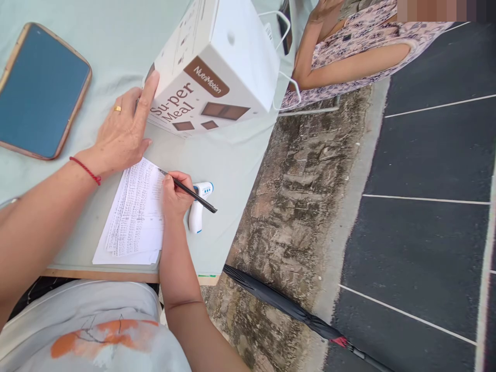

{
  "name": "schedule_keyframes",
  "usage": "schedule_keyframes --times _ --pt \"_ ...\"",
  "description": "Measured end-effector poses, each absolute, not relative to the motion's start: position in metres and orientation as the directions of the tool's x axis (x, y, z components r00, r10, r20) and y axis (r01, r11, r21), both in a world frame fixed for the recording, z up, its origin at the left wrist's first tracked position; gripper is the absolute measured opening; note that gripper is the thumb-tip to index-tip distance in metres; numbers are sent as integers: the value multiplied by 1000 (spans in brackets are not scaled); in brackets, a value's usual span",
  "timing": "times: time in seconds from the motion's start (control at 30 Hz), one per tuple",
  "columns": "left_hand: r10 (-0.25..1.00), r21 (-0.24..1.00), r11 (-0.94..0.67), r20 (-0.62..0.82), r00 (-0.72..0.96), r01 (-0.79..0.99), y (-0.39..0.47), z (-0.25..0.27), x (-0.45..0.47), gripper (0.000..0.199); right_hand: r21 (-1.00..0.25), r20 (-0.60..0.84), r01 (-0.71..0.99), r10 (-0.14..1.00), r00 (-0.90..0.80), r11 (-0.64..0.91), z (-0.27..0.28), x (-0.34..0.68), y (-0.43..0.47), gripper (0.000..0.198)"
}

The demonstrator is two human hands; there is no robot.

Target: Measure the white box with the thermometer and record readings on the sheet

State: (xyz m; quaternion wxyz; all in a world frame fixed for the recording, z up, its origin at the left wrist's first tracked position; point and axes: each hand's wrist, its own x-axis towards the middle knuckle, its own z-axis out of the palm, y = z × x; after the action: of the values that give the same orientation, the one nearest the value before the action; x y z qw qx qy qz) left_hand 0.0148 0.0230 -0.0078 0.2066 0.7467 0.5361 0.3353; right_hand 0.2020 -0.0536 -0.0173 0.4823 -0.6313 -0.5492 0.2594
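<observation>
Right hand (177, 192) is curled snugly around a slim black pen (197, 197), tip by the upper edge of the stacked white paper sheets (137, 219) at that hand's eight o'clock. Left hand (126, 121) is loosely open, fingers against a white-and-brown cardboard box (228, 67) at the sheets' one o'clock; can't tell if it's gripping. Neither clearly pins the loose sheets, so they could skid under pen pressure. Also, a careless knuckle could bump the white-and-blue plastic handheld thermometer (196, 216) at four o'clock across the pale green tabletop (228, 160).
</observation>
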Motion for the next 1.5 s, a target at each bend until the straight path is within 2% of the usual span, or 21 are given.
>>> schedule_keyframes --times 0.17,0.27,0.4,0.53,0.8,1.0,1.17,1.5 --pt "941 662 -333 282 188 671 22 -6 14 103 -901 205 428 941 269 74 -16 201 -54 23" --pt "940 642 -338 269 212 688 22 -3 14 116 -902 183 428 944 276 50 -16 201 -54 22" --pt "949 684 -315 239 206 658 21 1 14 134 -903 186 427 946 267 57 -16 201 -54 22" --pt "957 713 -291 213 199 638 19 4 13 141 -894 191 443 946 261 58 -15 200 -54 23" --pt "966 710 -258 169 197 655 19 12 15 147 -908 224 407 937 268 100 -13 200 -53 21" --pt "959 699 -284 204 197 657 18 9 14 145 -899 252 423 927 278 117 -13 198 -53 20" --pt "969 654 -243 131 209 717 20 15 17 151 -909 226 407 930 291 93 -14 198 -53 22" --pt "967 725 -244 131 219 644 19 15 15 147 -902 241 421 923 301 99 -16 199 -53 21"
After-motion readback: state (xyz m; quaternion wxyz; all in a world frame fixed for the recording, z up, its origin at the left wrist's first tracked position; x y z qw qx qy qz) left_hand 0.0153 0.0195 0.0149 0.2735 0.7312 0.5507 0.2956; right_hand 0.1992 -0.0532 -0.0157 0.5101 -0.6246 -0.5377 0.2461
